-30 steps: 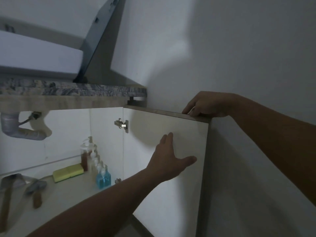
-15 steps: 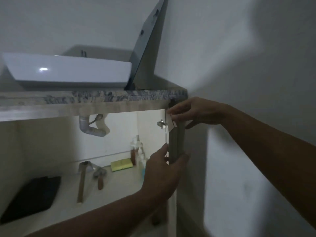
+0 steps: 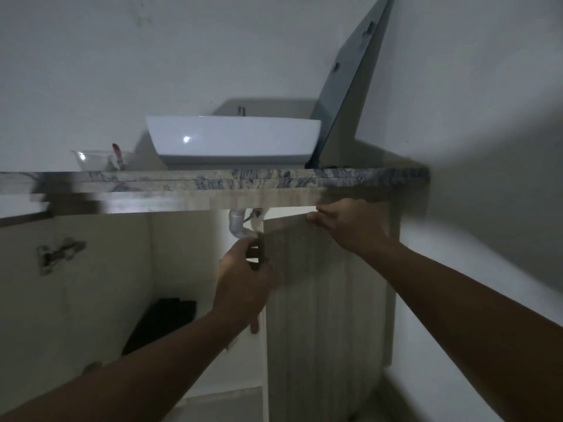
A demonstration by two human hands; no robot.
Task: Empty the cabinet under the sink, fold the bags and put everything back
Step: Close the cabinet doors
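Observation:
The right cabinet door (image 3: 326, 300), pale wood grain, stands nearly shut under the marble counter (image 3: 213, 178). My left hand (image 3: 243, 278) grips the door's free left edge, fingers curled round it. My right hand (image 3: 347, 223) pinches the door's top edge near the counter's underside. Inside the open cabinet a dark folded item (image 3: 161, 324) lies on the floor, and the grey drain pipe (image 3: 237, 223) shows above the door. The other things inside are hidden by the door.
A white basin (image 3: 234, 141) sits on the counter with a leaning mirror (image 3: 350, 86) beside it and a glass bowl (image 3: 97, 159) at the left. The left door (image 3: 70, 284) stands open with its hinge (image 3: 58, 254) showing. A wall runs along the right.
The right door has swung from wide open to almost shut, both hands moving with it. The bottles, sponge and tools inside are now out of sight behind it.

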